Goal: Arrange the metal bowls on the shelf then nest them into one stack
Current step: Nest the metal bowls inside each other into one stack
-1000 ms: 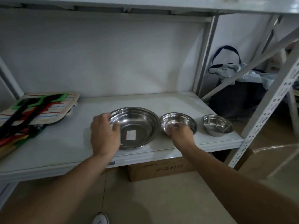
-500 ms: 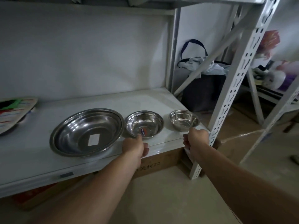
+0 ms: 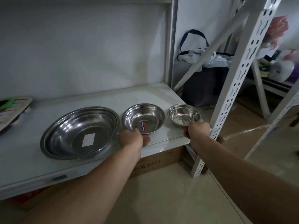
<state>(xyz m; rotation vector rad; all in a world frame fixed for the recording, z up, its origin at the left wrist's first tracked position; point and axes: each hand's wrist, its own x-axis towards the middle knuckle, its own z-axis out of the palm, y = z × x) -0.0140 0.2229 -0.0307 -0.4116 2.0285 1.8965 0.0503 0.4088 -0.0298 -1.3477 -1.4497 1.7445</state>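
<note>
Three metal bowls stand in a row along the front of the white shelf (image 3: 103, 101). The large bowl (image 3: 79, 132) with a white label inside is at the left. The medium bowl (image 3: 143, 118), with a red and blue sticker, is in the middle; my left hand (image 3: 131, 138) grips its near rim. The small bowl (image 3: 183, 113) sits at the shelf's right end, and my right hand (image 3: 196, 130) is closed on its near rim. All bowls rest upright and apart.
A striped tray (image 3: 12, 109) with green items lies at the shelf's left edge. A white perforated upright (image 3: 233, 88) stands just right of my right hand. A cardboard box (image 3: 155, 164) sits under the shelf. A dark bag (image 3: 205, 83) stands behind the diagonal brace.
Both hands have shifted right: the left from the large bowl to the medium bowl's rim, the right from the medium bowl to the small bowl's rim. The view swung right.
</note>
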